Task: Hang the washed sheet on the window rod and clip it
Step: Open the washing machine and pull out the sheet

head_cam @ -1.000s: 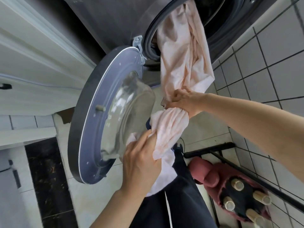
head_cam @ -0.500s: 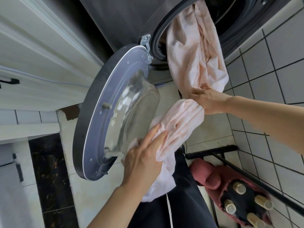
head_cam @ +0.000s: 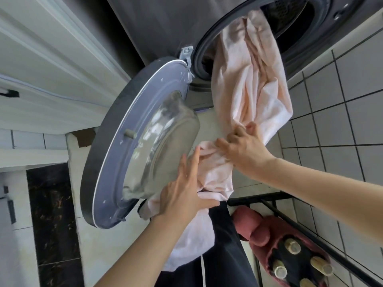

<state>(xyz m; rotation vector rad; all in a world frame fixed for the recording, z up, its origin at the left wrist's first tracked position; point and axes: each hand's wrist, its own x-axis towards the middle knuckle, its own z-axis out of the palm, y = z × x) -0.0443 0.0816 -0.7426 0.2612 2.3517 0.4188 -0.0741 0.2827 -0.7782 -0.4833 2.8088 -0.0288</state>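
**Sheet strung from drum to lap, right hand nearer the machine**

The pale pink sheet (head_cam: 248, 79) ran as one long rope from the washing machine drum (head_cam: 290, 23) at the far right, down and toward the near left, ending in a bunch against the person's dark trousers (head_cam: 223, 255). The right hand (head_cam: 244, 148) pinched a fold of it midway along, fingers curled into the cloth, just below where the slack bellied out of the opening. The left hand (head_cam: 184, 189) lay nearer the body, fingers straight and flat over the gathered lower end, beside the glass bowl of the open door (head_cam: 132, 146). Much of the sheet was inside the drum or hanging at its mouth, so the right hand, being closer, seemed placed to draw the next length out along that same line, away from the machine. No window rod or clips were visible.
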